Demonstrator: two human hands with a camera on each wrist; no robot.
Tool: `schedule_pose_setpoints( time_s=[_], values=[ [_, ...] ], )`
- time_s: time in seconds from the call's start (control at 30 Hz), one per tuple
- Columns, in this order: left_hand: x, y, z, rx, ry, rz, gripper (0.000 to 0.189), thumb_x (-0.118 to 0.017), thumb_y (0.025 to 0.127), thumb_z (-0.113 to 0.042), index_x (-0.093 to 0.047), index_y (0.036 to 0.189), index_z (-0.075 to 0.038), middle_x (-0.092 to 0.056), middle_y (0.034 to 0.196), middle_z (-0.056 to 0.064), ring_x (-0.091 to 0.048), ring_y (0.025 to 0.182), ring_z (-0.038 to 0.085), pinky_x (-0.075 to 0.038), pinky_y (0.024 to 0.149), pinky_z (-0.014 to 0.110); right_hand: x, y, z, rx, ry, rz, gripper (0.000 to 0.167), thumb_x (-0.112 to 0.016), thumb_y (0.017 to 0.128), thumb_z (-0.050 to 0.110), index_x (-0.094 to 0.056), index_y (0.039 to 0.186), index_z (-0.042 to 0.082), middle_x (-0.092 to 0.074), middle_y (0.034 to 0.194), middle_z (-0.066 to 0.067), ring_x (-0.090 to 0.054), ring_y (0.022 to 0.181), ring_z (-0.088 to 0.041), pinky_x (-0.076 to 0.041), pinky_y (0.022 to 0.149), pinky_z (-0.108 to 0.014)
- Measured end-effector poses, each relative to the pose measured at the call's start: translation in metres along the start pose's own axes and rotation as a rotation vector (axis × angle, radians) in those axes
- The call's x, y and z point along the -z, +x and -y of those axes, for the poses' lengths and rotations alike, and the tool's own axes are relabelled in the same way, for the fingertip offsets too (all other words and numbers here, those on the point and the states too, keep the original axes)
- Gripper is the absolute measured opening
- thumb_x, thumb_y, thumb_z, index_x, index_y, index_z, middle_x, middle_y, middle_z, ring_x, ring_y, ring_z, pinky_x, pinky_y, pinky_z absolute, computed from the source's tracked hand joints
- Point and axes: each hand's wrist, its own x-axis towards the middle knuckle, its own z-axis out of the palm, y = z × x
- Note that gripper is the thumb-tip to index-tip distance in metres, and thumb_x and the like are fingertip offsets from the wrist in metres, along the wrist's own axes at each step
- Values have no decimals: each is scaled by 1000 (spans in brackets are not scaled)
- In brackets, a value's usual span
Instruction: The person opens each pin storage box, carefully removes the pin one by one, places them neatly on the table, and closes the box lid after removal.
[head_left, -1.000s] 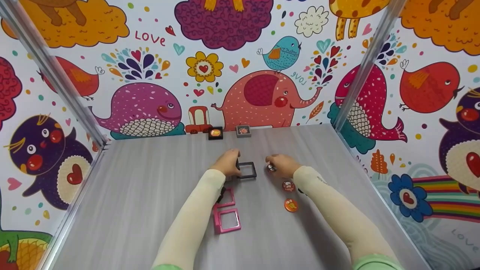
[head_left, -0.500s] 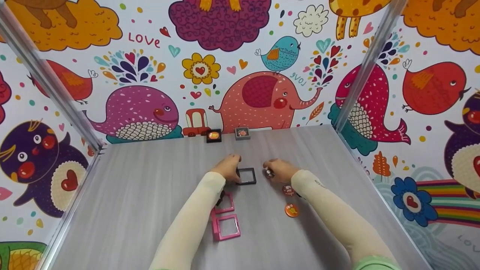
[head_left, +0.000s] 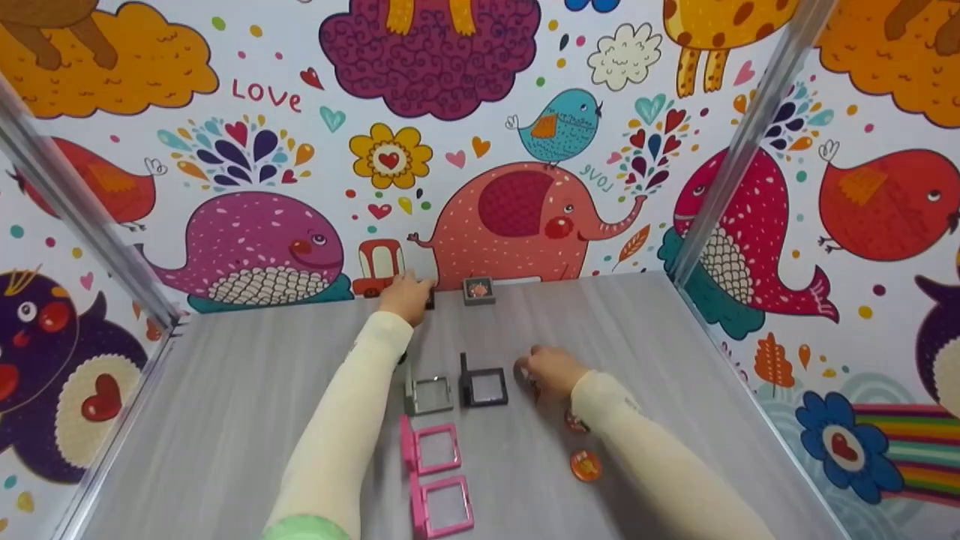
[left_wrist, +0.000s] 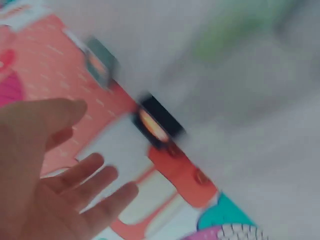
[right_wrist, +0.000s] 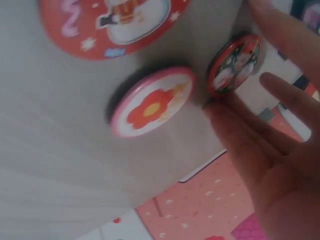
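My left hand (head_left: 407,298) reaches to the back of the table, beside a black box with an orange badge (left_wrist: 155,125). In the left wrist view its fingers are spread, apart from that box. My right hand (head_left: 553,373) is low over the table, its fingers around a small round badge with a red rim (right_wrist: 235,67); a fingertip seems to touch its lower edge. Nearby lie a pink-rimmed flower badge (right_wrist: 155,102) and a red badge (right_wrist: 125,30). An opened black frame (head_left: 486,388) with a clear window stands between the hands.
Left of the black frame is an opened grey frame (head_left: 431,395), with two opened pink frames (head_left: 437,450) (head_left: 448,506) nearer. A grey box with a badge (head_left: 478,290) stands against the back wall. An orange badge (head_left: 586,466) lies near the right forearm.
My left hand has let go of the black frame and moved back and left to the black box. The right hand stays by its badge. The head view has tilted upward.
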Motion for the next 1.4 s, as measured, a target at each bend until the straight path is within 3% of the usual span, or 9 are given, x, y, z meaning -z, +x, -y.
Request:
schedule_pose_setpoints(
  time_s=[0.13,0.23,0.4,0.53,0.67,0.83,1.0,1.17,1.4],
  values=[
    [-30,19,19,18,130,23,58,-63,108,-2,-52,162,-21,-45,156,31,-43,144,48,-52,105,66,-8,-6,10,37,-31,-41,49,-95,77,0,-78,123,7,-62,86,-4,-58,72,-18,-57,68,-38],
    [-48,30,28,-15,169,39,57,-62,108,-1,-56,160,-24,-44,156,31,-43,143,49,-52,104,68,-9,-7,12,35,-34,-47,49,-94,78,-1,-78,123,7,-63,87,-5,-58,73,-17,-57,69,-36],
    [-57,51,35,-77,161,49,56,-64,106,1,-58,156,-23,-46,149,33,-50,132,51,-56,99,66,-1,-6,2,43,-58,-64,49,-94,80,-3,-78,124,9,-64,91,-7,-57,73,-17,-58,70,-36],
    [-45,53,37,-104,174,45,54,-64,105,4,-56,152,-22,-49,146,35,-53,127,51,-59,96,61,5,-8,1,49,-67,-105,49,-92,82,-3,-77,126,10,-65,95,-9,-58,75,-18,-59,71,-36],
    [-39,54,39,-115,265,97,58,-65,106,2,-55,157,-25,-52,142,37,-53,124,49,-58,99,58,6,-6,0,75,-60,-117,56,-95,77,-4,-77,128,10,-65,97,-10,-60,78,-19,-60,73,-36],
    [-44,50,44,-97,320,139,59,-77,102,-17,-58,157,-26,-58,133,34,-52,118,45,-59,97,57,0,-5,-1,67,-54,-84,67,-101,69,-1,-76,130,9,-65,99,-10,-62,80,-20,-60,75,-37],
    [-41,42,51,-82,259,119,65,-80,99,-31,-57,159,-24,-51,137,35,-57,112,49,-60,94,60,-1,-5,-1,16,-58,-36,74,-107,63,6,-76,130,12,-63,99,-8,-60,80,-19,-60,76,-38],
    [-18,27,55,-89,149,58,57,-79,100,-27,-60,154,-21,-50,135,36,-64,104,48,-61,91,61,0,-5,2,6,-48,-18,74,-107,65,9,-75,131,12,-63,101,-8,-60,83,-19,-61,79,-39],
    [17,-4,39,-168,57,19,66,-77,99,-32,-55,158,-13,-49,149,35,-60,123,48,-55,103,62,-5,-7,-9,7,11,-3,67,-104,70,10,-75,130,12,-62,100,-4,-59,83,-17,-60,82,-39]
  ],
)
